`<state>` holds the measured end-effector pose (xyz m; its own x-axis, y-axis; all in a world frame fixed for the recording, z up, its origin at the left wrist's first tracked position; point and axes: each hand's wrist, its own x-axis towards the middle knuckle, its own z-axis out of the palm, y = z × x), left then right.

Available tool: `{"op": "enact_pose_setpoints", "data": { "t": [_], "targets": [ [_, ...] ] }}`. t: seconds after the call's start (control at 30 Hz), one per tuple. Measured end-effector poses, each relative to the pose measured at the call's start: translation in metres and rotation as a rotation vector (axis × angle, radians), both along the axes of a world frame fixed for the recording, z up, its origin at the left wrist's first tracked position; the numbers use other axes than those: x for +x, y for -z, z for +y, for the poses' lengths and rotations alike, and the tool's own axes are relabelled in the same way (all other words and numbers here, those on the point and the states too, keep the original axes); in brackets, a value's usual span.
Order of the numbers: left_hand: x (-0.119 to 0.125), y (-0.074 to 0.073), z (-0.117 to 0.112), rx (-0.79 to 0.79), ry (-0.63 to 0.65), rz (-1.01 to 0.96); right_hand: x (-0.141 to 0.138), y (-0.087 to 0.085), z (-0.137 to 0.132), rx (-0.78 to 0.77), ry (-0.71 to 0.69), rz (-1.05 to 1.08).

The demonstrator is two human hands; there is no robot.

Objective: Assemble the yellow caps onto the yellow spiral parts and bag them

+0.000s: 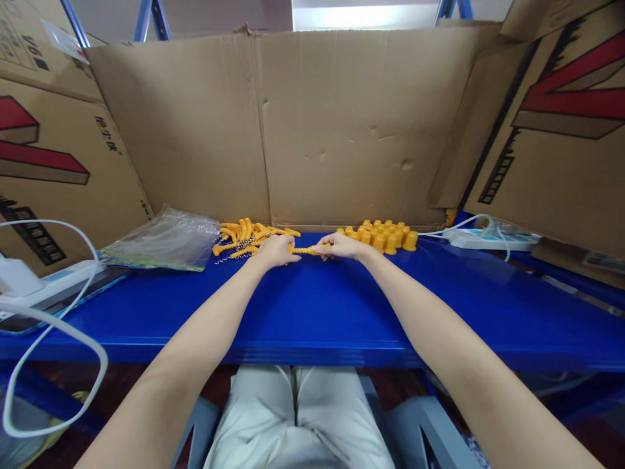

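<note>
Stretched level between my two hands is an orange-yellow plastic piece with a ridged, screw-like middle [303, 251]. My left hand [277, 251] is closed around its left end, and most of that end is hidden by the fingers. At the other end, my right hand [342, 246] pinches it between thumb and fingers. Just behind my left hand lies a loose pile of orange-yellow handles with metal spirals [244, 236], which look like corkscrews. Beyond my right hand, several orange-yellow cup-shaped caps [378, 241] stand grouped in rows.
The blue table [312, 306] is backed by a tall cardboard panel [361, 130]. Clear plastic bags [163, 241] lie at left, near a white power strip [53, 280] with a looping white cable [105, 365]. Another white power strip [488, 239] sits at right, below a printed carton [561, 163].
</note>
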<state>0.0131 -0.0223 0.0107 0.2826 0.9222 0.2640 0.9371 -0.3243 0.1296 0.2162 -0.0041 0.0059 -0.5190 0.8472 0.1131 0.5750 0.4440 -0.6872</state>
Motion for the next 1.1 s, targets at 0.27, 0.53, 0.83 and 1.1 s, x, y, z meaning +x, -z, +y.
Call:
{"op": "enact_pose_setpoints", "data": {
  "t": [0.27, 0.53, 0.83, 1.1],
  "targets": [
    [-0.008, 0.006, 0.01, -0.101, -0.017, -0.071, -0.009, -0.002, -0.005, 0.565, 0.004, -0.289],
    [-0.005, -0.001, 0.002, 0.073, 0.012, 0.064, -0.009, -0.007, -0.011, 0.101, 0.0, -0.027],
    [-0.002, 0.0, 0.002, 0.018, -0.059, 0.062, -0.005, 0.007, 0.004, 0.265, 0.02, 0.074],
    [-0.005, 0.002, 0.005, 0.024, -0.041, 0.027, -0.006, 0.004, 0.003, 0.396, -0.009, -0.056]
  ]
}}
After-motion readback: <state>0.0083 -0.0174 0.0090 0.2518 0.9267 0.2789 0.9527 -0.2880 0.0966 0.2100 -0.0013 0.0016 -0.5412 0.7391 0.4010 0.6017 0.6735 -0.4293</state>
